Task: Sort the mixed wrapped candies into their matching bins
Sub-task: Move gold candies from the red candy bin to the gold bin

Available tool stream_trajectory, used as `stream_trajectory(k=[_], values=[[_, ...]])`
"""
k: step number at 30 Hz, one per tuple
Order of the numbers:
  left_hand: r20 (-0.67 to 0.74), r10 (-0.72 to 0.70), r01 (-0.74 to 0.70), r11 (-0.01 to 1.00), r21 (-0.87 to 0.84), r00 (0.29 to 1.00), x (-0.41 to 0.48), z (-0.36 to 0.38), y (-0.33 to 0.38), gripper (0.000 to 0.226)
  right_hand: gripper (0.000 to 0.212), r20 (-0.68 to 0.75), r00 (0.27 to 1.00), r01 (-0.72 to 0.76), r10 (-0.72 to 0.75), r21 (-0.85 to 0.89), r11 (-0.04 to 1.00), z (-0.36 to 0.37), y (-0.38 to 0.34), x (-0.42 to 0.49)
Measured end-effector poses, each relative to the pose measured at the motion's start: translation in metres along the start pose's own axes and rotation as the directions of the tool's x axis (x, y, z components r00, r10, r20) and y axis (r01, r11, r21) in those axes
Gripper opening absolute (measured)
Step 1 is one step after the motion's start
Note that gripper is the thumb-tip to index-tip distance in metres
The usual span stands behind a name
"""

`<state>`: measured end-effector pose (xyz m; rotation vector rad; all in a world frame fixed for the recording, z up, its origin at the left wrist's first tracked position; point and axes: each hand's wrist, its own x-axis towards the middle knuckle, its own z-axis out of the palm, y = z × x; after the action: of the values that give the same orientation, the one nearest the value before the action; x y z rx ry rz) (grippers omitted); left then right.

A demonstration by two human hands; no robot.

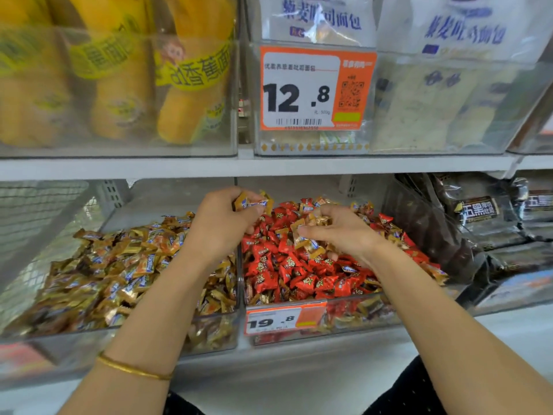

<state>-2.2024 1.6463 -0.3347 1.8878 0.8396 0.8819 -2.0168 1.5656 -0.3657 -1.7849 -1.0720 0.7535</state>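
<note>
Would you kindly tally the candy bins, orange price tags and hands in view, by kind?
Candy bins: 2 (gold bin, red bin)
Orange price tags: 2 (upper tag, lower tag)
Hands: 2 (left hand, right hand), each gripping gold candies
Total: 6

head cam | fwd+down | close to candy bins (215,330) | 1 view only

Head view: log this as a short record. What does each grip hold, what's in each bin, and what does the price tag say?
left bin: gold candies
right bin: mostly red candies, some gold ones mixed in
left grip: holds a few gold candies, above the divider between the bins
right grip: pinches gold candies, over the right bin
price tag: 19.8, on the right bin's front
</note>
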Motion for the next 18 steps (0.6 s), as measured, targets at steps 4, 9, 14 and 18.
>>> stream_trajectory(k=[4,9,14,18], values=[[-0.011,-0.045,0.044,0.998,-0.043,0.999,0.002,-0.008,-0.009,0.007,0.035,0.042,0.999,0.01,-0.015,0.109,0.994,0.006,-0.011,-0.008],[-0.077,-0.141,0.136,0.989,-0.062,0.987,0.002,-0.038,-0.025,0.008,0.024,0.117,0.984,0.109,-0.134,0.194,0.975,0.038,-0.049,-0.022],[-0.19,-0.211,0.208,0.977,-0.037,0.959,0.003,-0.075,-0.044,0.029,0.045,0.189,0.949,0.277,-0.254,-0.105,0.955,0.107,-0.098,-0.004],[-0.166,-0.354,0.312,0.921,-0.232,0.92,0.002,-0.087,-0.045,0.048,0.07,0.276,0.951,0.205,-0.143,-0.212,0.955,0.127,-0.115,0.013]])
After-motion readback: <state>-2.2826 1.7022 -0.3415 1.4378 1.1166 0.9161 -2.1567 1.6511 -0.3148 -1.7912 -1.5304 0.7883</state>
